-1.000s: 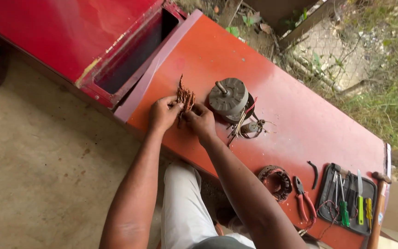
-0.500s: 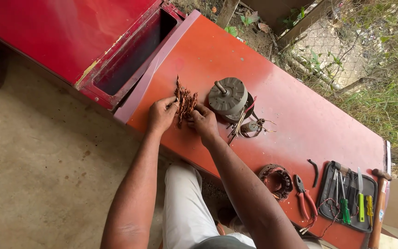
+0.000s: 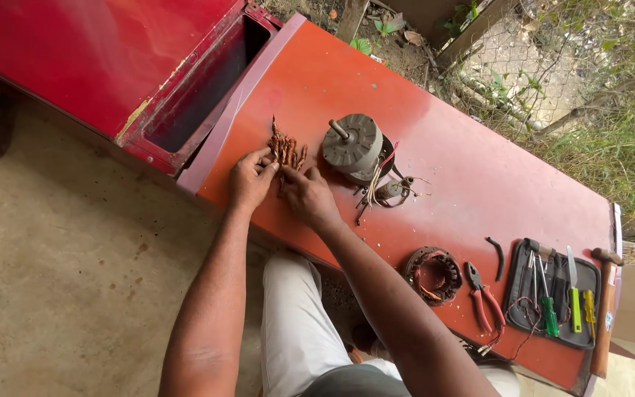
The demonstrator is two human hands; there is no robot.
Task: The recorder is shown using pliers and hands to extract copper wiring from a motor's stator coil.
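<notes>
Little moved since prior frame: copper wire bundle (image 3: 286, 151) at frame centre-left is still pinched by left hand (image 3: 249, 179) & right hand (image 3: 309, 195), both closed on it; strands could snag/kink if pulled unevenly, motor (image 3: 353, 145) close by.

An outdoor repair spot beside a yard: a red metal tabletop (image 3: 479, 176) carries a grey electric motor (image 3: 352, 145), a wound stator (image 3: 433, 274), pliers (image 3: 484, 301) and a tool pouch (image 3: 553, 298), with concrete floor (image 3: 60, 279) and weedy wire fencing (image 3: 553, 66) alongside.
</notes>
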